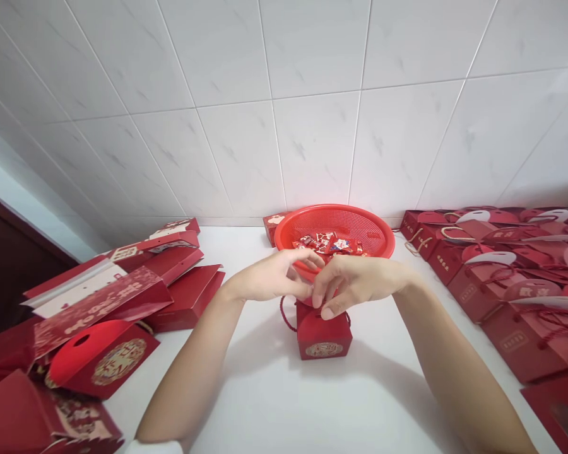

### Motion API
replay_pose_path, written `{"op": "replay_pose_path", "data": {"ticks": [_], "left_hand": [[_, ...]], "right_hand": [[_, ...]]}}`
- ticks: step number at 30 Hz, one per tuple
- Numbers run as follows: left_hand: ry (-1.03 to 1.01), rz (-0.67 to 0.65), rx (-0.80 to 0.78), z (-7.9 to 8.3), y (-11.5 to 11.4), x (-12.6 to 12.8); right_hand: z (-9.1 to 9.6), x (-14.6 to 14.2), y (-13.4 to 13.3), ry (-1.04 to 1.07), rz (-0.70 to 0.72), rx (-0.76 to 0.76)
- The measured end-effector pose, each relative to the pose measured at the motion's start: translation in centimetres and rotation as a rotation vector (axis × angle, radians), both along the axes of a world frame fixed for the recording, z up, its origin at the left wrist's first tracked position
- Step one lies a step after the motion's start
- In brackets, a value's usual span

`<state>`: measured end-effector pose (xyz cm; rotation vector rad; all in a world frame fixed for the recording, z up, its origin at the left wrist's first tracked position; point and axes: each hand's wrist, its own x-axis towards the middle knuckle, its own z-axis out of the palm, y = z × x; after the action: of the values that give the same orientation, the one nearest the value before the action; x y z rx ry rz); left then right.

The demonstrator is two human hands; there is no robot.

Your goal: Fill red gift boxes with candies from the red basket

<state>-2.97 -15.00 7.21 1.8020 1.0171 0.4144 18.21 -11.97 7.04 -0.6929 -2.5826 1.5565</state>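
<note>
The red box (324,337) stands upright on the white table (274,391), at the middle and just in front of the person. Both hands meet right over its top. The right hand (360,284) is curled down, its fingertips (329,312) pressed on the top edge of the box. The left hand (269,277) comes in from the other side with thumb and fingers pinched shut against the right hand's fingers. Both grips are closed at the box's top, but the fingers cover the flaps, so whether they pinch card or cord cannot be made out. A loop of red cord (284,318) hangs out on the box's left side. The box's front, with a gold round emblem, faces the person; it looks nearly cube-shaped (no clear long side), top pointing straight up. Just behind the hands sits a red basket (360,222) with wrapped sweets (329,243) in it, its near rim hidden by the hands. To the left lies a loose heap of flat and half-folded boxes (99,302), cut off at the edge. To the right stand rows of made-up boxes (502,284), also cut off. A white tiled wall (312,126) rises behind.
</note>
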Motion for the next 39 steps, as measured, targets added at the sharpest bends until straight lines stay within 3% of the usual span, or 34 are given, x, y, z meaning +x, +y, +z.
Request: {"op": "replay_pose_path", "data": {"ticks": [5,8,12,17,22,31,35,39], "left_hand": [[-0.220,0.106,0.026,1.2,-0.8,-0.2],[-0.268,0.129,0.025,1.5,-1.3,0.0],[-0.209,0.126,0.051,1.3,-1.4,0.1],[-0.142,0.120,0.076,1.4,-1.3,0.0],[-0.118,0.213,0.110,2.1,-1.4,-0.7],[-0.035,0.280,0.159,2.6,-1.3,-1.8],[0.068,0.270,0.157,2.7,-1.4,-1.5],[0.121,0.289,0.178,2.7,-1.4,-1.6]], "right_hand": [[1.0,0.7,-0.6,0.128,-0.204,-0.065],[1.4,1.2,-0.9,0.142,-0.328,0.068],[1.7,2.1,-1.3,-0.057,-0.438,0.340],[1.9,3.0,-1.3,-0.308,-0.346,0.395],[1.1,2.3,-0.6,-0.460,-0.194,0.426],[0.2,1.9,0.3,-0.501,-0.208,0.264],[0.0,2.1,0.5,-0.440,-0.133,0.236],[-0.6,1.0,0.8,-0.537,-0.076,0.187]]}}
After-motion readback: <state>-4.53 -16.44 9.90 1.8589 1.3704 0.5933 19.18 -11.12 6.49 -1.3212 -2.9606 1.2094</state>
